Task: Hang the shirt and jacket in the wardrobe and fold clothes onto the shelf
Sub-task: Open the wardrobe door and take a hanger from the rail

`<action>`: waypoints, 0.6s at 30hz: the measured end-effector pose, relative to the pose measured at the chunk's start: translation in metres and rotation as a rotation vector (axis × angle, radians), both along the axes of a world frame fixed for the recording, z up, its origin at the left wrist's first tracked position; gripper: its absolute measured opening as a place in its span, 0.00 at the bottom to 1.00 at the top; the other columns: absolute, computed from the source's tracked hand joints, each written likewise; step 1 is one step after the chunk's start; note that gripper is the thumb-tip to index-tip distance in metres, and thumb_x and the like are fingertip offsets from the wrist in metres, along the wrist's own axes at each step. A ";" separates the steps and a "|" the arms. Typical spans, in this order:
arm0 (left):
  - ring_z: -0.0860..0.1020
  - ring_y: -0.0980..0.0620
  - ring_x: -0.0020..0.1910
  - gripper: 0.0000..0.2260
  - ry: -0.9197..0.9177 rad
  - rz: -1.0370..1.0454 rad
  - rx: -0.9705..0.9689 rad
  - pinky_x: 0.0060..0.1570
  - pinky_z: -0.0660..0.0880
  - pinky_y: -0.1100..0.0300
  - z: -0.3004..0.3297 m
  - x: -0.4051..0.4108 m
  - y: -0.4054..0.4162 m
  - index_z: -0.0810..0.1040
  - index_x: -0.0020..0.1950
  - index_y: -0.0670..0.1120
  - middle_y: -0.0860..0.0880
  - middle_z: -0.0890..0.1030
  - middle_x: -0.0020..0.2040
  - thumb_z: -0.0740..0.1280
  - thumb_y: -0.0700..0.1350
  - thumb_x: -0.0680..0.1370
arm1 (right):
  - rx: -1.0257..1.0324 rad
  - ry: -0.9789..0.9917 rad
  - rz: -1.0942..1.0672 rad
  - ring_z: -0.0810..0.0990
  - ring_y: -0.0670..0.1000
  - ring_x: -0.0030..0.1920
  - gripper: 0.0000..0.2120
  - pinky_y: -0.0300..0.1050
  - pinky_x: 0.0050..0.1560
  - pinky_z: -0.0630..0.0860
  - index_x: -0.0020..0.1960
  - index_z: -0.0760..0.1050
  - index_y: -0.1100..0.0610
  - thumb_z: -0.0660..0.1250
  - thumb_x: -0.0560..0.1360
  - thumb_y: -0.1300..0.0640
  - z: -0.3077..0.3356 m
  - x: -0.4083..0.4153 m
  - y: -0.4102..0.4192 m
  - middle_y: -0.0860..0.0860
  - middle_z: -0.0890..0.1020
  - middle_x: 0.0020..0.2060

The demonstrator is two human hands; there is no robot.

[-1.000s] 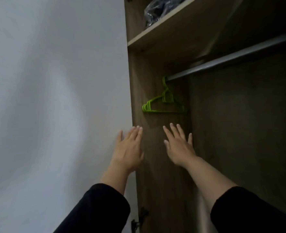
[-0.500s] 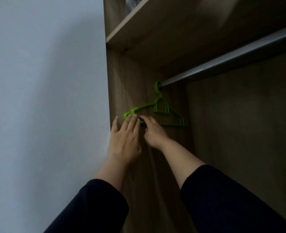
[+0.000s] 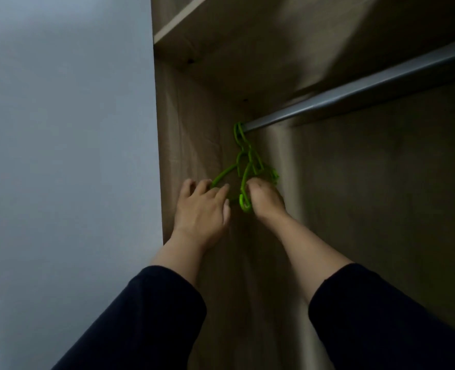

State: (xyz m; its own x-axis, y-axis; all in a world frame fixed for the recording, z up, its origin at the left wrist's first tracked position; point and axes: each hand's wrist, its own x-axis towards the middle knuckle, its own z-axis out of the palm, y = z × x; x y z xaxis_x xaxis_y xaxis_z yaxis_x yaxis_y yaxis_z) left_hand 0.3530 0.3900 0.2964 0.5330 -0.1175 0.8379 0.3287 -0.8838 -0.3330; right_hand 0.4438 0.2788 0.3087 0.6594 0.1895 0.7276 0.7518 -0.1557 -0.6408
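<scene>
Green plastic hangers hang by their hooks from the left end of the grey wardrobe rail, against the wooden side panel. My right hand is closed around the lower end of one green hanger, which is pulled down and tilted away from the other. My left hand touches the left arm of the other hanger with spread fingers. No shirt, jacket or other clothes are in view.
A wooden shelf runs above the rail. The wardrobe's wooden side panel stands left of the hangers, with a pale wall or door beyond it. The wardrobe's back panel is behind my arms.
Both hands rose from below the hangers to them. My right hand closed on one hanger and pulled it down and apart from the other. The camera moved closer.
</scene>
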 end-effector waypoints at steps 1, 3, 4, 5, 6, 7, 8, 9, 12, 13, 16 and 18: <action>0.60 0.51 0.74 0.23 0.009 0.027 0.010 0.71 0.52 0.49 -0.001 0.002 0.000 0.62 0.75 0.51 0.52 0.71 0.71 0.50 0.54 0.81 | -0.010 0.031 -0.050 0.77 0.58 0.51 0.17 0.43 0.43 0.63 0.52 0.76 0.59 0.51 0.82 0.52 0.004 0.000 -0.005 0.60 0.79 0.54; 0.56 0.49 0.76 0.25 0.050 0.078 0.035 0.73 0.50 0.48 -0.003 0.003 0.001 0.59 0.76 0.49 0.50 0.66 0.74 0.53 0.53 0.80 | -0.082 0.069 -0.145 0.77 0.59 0.57 0.21 0.43 0.50 0.67 0.59 0.77 0.57 0.52 0.81 0.44 0.015 0.003 -0.012 0.59 0.79 0.58; 0.53 0.48 0.77 0.26 0.073 0.101 0.048 0.73 0.49 0.49 -0.004 0.004 0.002 0.57 0.77 0.47 0.49 0.63 0.76 0.53 0.52 0.80 | -0.126 0.082 -0.178 0.77 0.59 0.58 0.21 0.44 0.49 0.68 0.59 0.77 0.56 0.54 0.80 0.43 0.020 0.003 -0.014 0.59 0.80 0.58; 0.52 0.47 0.77 0.26 0.093 0.130 0.067 0.74 0.49 0.49 -0.004 0.005 0.002 0.54 0.78 0.46 0.48 0.60 0.77 0.52 0.50 0.80 | -0.173 0.094 -0.199 0.78 0.59 0.57 0.19 0.43 0.47 0.69 0.58 0.77 0.56 0.57 0.79 0.44 0.025 0.001 -0.013 0.59 0.81 0.56; 0.50 0.46 0.77 0.25 0.109 0.165 0.090 0.74 0.49 0.48 -0.005 0.005 0.001 0.53 0.78 0.45 0.47 0.57 0.78 0.51 0.48 0.81 | -0.217 0.098 -0.210 0.79 0.59 0.55 0.17 0.42 0.45 0.68 0.56 0.78 0.57 0.59 0.78 0.47 0.029 0.000 -0.012 0.59 0.81 0.54; 0.49 0.45 0.78 0.24 0.125 0.198 0.112 0.74 0.49 0.48 -0.005 0.005 0.000 0.53 0.78 0.45 0.46 0.55 0.79 0.49 0.46 0.81 | -0.249 0.095 -0.216 0.80 0.59 0.53 0.15 0.41 0.44 0.69 0.55 0.78 0.58 0.59 0.77 0.50 0.033 -0.001 -0.010 0.59 0.82 0.52; 0.48 0.45 0.78 0.23 0.140 0.226 0.129 0.74 0.48 0.47 -0.006 0.005 -0.001 0.54 0.78 0.44 0.46 0.53 0.79 0.48 0.46 0.82 | -0.266 0.089 -0.223 0.81 0.59 0.51 0.14 0.41 0.42 0.69 0.54 0.78 0.60 0.59 0.77 0.53 0.037 -0.004 -0.009 0.60 0.83 0.49; 0.47 0.44 0.78 0.23 0.153 0.246 0.140 0.74 0.48 0.46 -0.006 0.005 -0.001 0.54 0.78 0.43 0.46 0.51 0.79 0.47 0.45 0.82 | -0.276 0.087 -0.235 0.82 0.59 0.47 0.13 0.41 0.38 0.69 0.52 0.78 0.61 0.58 0.77 0.55 0.041 -0.008 -0.009 0.60 0.83 0.43; 0.46 0.44 0.78 0.24 0.194 0.294 0.152 0.74 0.46 0.46 -0.006 0.004 -0.002 0.53 0.78 0.42 0.45 0.49 0.79 0.46 0.46 0.82 | -0.271 0.086 -0.285 0.83 0.57 0.34 0.12 0.40 0.30 0.71 0.42 0.74 0.61 0.55 0.77 0.58 0.055 -0.019 -0.012 0.55 0.78 0.26; 0.46 0.44 0.78 0.24 0.205 0.311 0.155 0.74 0.45 0.46 -0.007 0.005 -0.001 0.52 0.78 0.42 0.45 0.48 0.79 0.46 0.46 0.82 | -0.277 0.087 -0.302 0.83 0.57 0.34 0.12 0.40 0.30 0.72 0.39 0.72 0.60 0.55 0.78 0.59 0.058 -0.023 -0.013 0.55 0.77 0.24; 0.45 0.44 0.78 0.27 0.217 0.344 0.146 0.74 0.45 0.45 -0.008 0.006 -0.001 0.50 0.78 0.42 0.45 0.47 0.79 0.48 0.52 0.81 | -0.299 0.091 -0.342 0.81 0.56 0.29 0.13 0.40 0.29 0.72 0.37 0.68 0.60 0.53 0.78 0.59 0.054 -0.037 -0.020 0.53 0.73 0.13; 0.44 0.44 0.78 0.29 0.221 0.346 0.131 0.74 0.44 0.45 -0.009 0.007 -0.001 0.49 0.78 0.42 0.45 0.47 0.79 0.49 0.55 0.81 | -0.300 0.109 -0.384 0.78 0.54 0.26 0.14 0.39 0.27 0.70 0.36 0.66 0.60 0.53 0.79 0.60 0.038 -0.046 -0.027 0.52 0.70 0.11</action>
